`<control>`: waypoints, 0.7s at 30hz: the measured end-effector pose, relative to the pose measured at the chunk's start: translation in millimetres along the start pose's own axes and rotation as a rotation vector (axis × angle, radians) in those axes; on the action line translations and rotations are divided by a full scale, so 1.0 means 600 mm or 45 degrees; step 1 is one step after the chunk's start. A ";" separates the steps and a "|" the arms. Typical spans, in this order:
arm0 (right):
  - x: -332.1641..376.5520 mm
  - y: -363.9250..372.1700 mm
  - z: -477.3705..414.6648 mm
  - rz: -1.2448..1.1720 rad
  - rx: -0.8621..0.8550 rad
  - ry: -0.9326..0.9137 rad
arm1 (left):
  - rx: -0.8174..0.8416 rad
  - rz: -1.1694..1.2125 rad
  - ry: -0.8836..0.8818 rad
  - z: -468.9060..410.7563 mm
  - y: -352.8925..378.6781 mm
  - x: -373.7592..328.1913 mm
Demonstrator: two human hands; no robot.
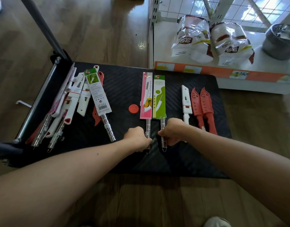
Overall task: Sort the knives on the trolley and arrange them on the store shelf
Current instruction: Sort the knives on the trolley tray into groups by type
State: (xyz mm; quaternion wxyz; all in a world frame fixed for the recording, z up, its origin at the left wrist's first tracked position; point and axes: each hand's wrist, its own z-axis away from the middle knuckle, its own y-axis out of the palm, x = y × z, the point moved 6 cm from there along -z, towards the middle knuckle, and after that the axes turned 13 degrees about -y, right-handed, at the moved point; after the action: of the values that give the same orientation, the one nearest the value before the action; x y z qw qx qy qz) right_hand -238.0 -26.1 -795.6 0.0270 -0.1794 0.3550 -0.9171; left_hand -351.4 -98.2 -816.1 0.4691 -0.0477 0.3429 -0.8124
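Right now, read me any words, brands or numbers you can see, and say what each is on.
Nothing reads clearly.
Cursive line on the pink packet: too blurred.
Small characters on the green packet: too small.
Print and barcode on the white packet: too small.
Large characters on the shelf bags: blurred.

On trolley [124,82]: knife pile [72,102] left; disc [133,108] centre-left; two packaged knives [159,99] side by side, centre; three sheathed knives [196,104] right. Far right: shelf [162,53], bags [191,38] on it.
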 end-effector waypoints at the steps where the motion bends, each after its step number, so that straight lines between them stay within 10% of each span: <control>1: 0.002 -0.001 0.001 0.053 -0.004 -0.020 | -0.008 -0.022 0.016 0.001 -0.001 -0.002; 21: 0.107 -0.036 -0.008 0.232 -0.566 -0.500 | -0.518 -0.059 0.151 0.001 -0.117 0.036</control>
State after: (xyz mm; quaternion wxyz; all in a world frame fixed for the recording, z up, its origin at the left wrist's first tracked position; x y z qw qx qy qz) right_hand -298.3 -18.5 -764.8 0.1374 -0.3222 0.5496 -0.7584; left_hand -414.6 -93.0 -778.9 0.4101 -0.1015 0.5256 -0.7384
